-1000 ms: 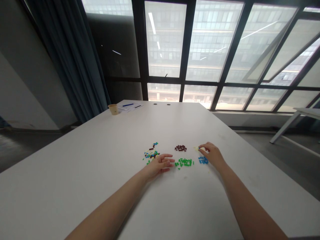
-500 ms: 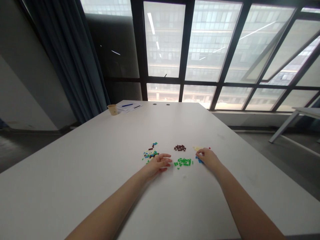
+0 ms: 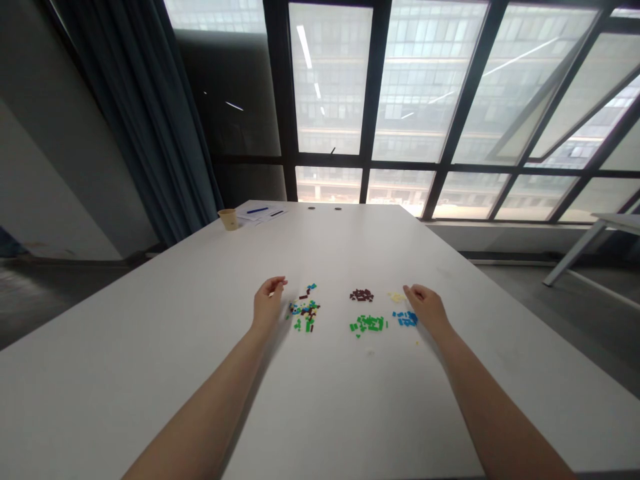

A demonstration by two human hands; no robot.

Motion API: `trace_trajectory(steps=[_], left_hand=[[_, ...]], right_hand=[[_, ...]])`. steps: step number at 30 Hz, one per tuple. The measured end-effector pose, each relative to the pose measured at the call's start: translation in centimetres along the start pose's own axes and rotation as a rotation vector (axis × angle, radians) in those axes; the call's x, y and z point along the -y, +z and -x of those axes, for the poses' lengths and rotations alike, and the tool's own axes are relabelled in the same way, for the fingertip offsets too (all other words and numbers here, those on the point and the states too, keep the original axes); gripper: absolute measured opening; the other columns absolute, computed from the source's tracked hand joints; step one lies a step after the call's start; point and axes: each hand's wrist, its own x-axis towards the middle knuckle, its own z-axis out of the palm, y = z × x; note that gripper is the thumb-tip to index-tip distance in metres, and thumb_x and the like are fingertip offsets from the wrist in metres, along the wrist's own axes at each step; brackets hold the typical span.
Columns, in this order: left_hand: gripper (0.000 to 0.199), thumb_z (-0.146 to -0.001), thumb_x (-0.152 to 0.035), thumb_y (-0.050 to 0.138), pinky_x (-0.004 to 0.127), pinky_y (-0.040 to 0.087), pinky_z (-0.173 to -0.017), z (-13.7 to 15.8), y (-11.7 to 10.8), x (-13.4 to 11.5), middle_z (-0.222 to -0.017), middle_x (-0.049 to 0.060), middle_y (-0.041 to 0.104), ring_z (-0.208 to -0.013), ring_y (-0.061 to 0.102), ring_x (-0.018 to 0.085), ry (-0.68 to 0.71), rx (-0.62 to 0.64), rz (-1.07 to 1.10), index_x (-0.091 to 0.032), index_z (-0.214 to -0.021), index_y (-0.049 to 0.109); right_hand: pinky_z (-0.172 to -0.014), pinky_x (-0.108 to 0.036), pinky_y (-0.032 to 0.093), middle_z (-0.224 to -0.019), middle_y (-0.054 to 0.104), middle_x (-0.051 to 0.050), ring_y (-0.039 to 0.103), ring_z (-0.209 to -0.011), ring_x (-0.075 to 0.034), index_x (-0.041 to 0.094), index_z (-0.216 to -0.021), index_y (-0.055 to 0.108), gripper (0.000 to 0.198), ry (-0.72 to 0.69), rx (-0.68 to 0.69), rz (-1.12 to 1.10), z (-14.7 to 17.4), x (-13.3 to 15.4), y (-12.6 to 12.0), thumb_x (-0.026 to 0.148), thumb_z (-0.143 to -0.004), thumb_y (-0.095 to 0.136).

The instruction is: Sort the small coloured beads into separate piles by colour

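My left hand (image 3: 268, 301) hovers at the left edge of a mixed pile of small toy bricks (image 3: 304, 309), its fingers curled toward the thumb. Whatever may be between those fingertips is too small to make out. On the other side, my right hand (image 3: 426, 307) is closed, fingertips just right of a small group of pale yellow bricks (image 3: 397, 297). Blue bricks (image 3: 406, 319) lie just below it, partly beside the wrist. Between the hands are a cluster of dark brown bricks (image 3: 361, 295) and, nearer me, a spread of green bricks (image 3: 370, 324).
The white table (image 3: 320, 400) stretches toward the windows. At its far left stand a paper cup (image 3: 229, 219) and sheets of paper (image 3: 245, 215) with a blue pen (image 3: 257, 211). A single yellow piece (image 3: 417, 343) lies below the blue bricks.
My left hand has moved left and away from me, uncovering the mixed pile. My right hand has shifted up and right from the blue bricks, which now show more fully.
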Motion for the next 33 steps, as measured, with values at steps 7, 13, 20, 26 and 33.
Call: trace_trajectory(steps=[7,13,20,26,33], left_hand=[[0.021,-0.074,-0.024,0.046,0.032,0.036,-0.082,1.1,1.3,0.4,-0.095,0.005,0.061,-0.094,0.050,0.022,0.230,0.403,-0.721,-0.022,-0.084,0.064],[0.019,-0.076,-0.024,0.045,0.033,0.036,-0.075,1.5,1.8,-0.1,-0.090,0.007,0.062,-0.092,0.049,0.024,0.254,0.372,-0.899,-0.021,-0.081,0.063],[0.020,-0.075,-0.017,0.044,0.031,0.037,-0.078,1.4,2.3,0.3,-0.087,0.008,0.060,-0.090,0.051,0.023,0.269,0.378,-0.870,-0.018,-0.079,0.064],[0.020,-0.071,-0.010,0.043,0.031,0.038,-0.077,1.3,2.4,0.5,-0.078,0.008,0.059,-0.082,0.053,0.020,0.276,0.398,-0.712,-0.016,-0.069,0.062],[0.012,-0.073,-0.019,0.047,0.033,0.037,-0.079,2.0,2.3,-0.7,-0.078,0.005,0.060,-0.083,0.053,0.019,0.228,0.300,-0.332,-0.020,-0.073,0.058]], right_hand=[[-0.045,-0.022,0.025,-0.045,0.027,0.005,0.031,-0.045,-0.009,0.020,-0.047,0.028,0.041,-0.038,0.045,0.021,0.0,0.1,0.3,0.049,-0.073,0.038],[-0.046,-0.021,0.026,-0.045,0.031,0.004,0.032,-0.045,-0.009,0.019,-0.047,0.030,0.037,-0.067,0.066,0.057,0.1,0.5,0.3,0.044,-0.073,0.040],[-0.047,-0.021,0.027,-0.046,0.032,0.004,0.034,-0.045,-0.010,0.020,-0.047,0.032,0.037,-0.110,0.073,0.063,0.2,0.4,0.6,0.043,-0.074,0.039],[-0.047,-0.021,0.026,-0.046,0.031,0.004,0.034,-0.046,-0.010,0.019,-0.048,0.032,0.036,-0.111,0.091,0.067,0.2,0.3,0.7,0.042,-0.075,0.039],[-0.047,-0.021,0.026,-0.047,0.032,0.004,0.033,-0.046,-0.009,0.019,-0.048,0.031,0.036,-0.109,0.099,0.060,0.3,0.2,0.8,0.041,-0.075,0.040]])
